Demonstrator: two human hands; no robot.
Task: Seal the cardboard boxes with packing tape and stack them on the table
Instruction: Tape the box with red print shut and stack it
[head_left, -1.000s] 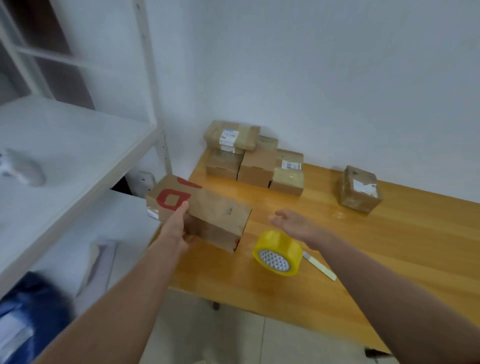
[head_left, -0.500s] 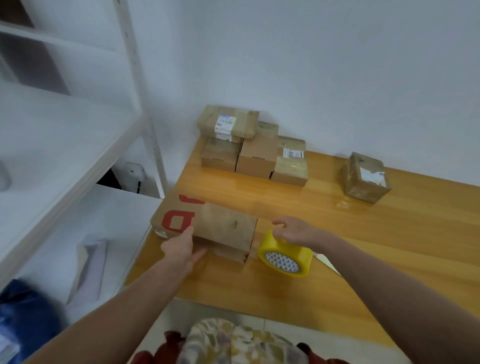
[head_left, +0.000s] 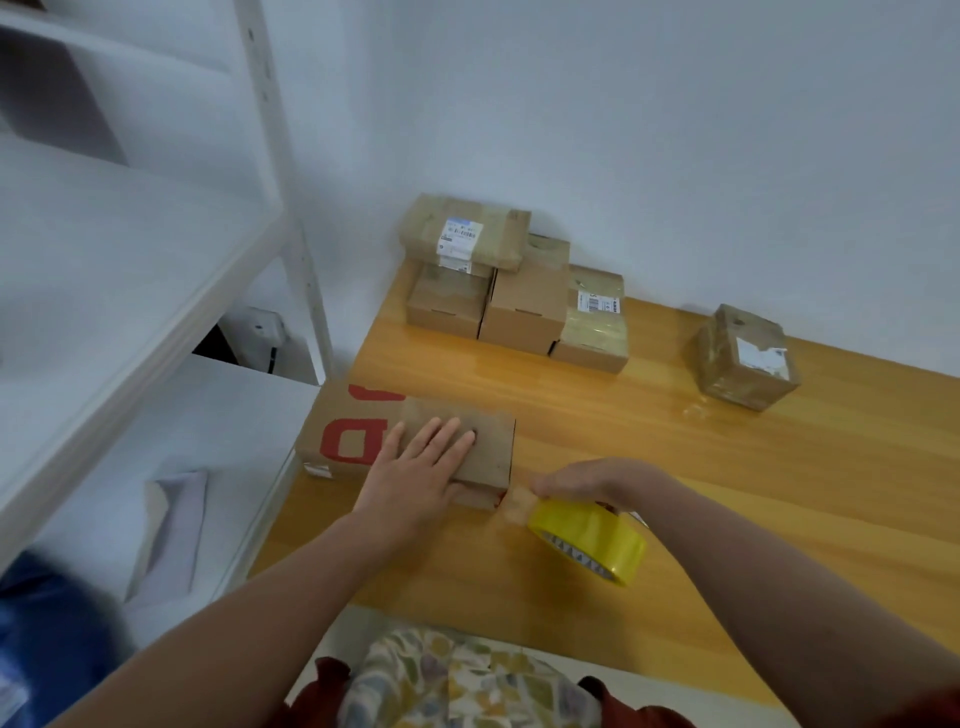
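Left of the flat brown cardboard box with red lettering (head_left: 358, 436) stands a white metal shelf unit (head_left: 156, 270). The box lies at the left edge of the yellow wooden counter (head_left: 727, 493). On the box's top the left grip (head_left: 415, 478) lies flat with straight fingers, pressing and grasping nothing. Just right of the box, the right grip (head_left: 587, 480) is clenched over a yellow roll of packing tape (head_left: 592, 540). Beyond the box sit stacked taped brown parcels (head_left: 524, 306), and well to its right a lone wrapped parcel (head_left: 748, 358). The box looks light and stiff, and its flaps will likely spring up, so it is best held flat on top.
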